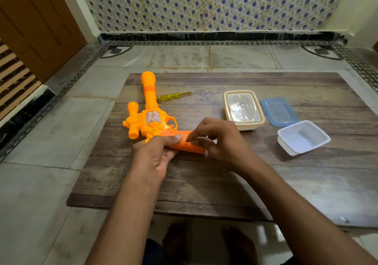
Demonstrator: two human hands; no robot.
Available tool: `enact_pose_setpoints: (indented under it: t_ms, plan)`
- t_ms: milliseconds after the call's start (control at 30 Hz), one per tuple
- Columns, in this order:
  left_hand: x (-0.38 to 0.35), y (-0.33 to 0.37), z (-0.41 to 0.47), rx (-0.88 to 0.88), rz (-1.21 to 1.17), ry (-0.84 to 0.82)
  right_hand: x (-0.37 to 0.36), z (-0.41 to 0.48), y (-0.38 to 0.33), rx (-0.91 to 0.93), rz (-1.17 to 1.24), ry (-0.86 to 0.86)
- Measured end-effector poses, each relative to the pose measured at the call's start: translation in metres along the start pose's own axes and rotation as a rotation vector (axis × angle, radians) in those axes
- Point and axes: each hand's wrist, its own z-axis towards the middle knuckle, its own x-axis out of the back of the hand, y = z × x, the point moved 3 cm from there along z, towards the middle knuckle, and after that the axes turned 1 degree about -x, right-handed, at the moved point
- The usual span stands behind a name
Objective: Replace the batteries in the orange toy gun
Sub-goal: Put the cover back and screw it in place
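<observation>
The orange toy gun (pixel 150 113) lies on the wooden board (pixel 225 183), barrel pointing away, its grip toward me. My left hand (pixel 155 156) grips the gun's grip (pixel 190 146) from the left, thumb pressed on top. My right hand (pixel 216 140) has its curled fingers on the right end of the grip; what they pinch is hidden. A yellow screwdriver (pixel 173 96) lies just right of the barrel. No batteries are visible.
A cream container with a clear lid (pixel 243 110) sits right of the gun. Beyond it lies a blue lid (pixel 279 111), and an open white tub (pixel 302 138) stands nearer the right edge. Tiled floor surrounds the low board; my feet show below.
</observation>
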Motion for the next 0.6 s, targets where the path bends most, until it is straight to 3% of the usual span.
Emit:
enact_pose_setpoints:
  t_ms: [367, 600]
  plan:
    - [0.0, 0.005, -0.001, 0.006, -0.035, 0.0, -0.016, 0.004, -0.001, 0.02, -0.038, 0.044]
    - [0.0, 0.005, -0.002, 0.01, -0.016, -0.015, -0.02, 0.006, 0.006, -0.115, 0.108, 0.075]
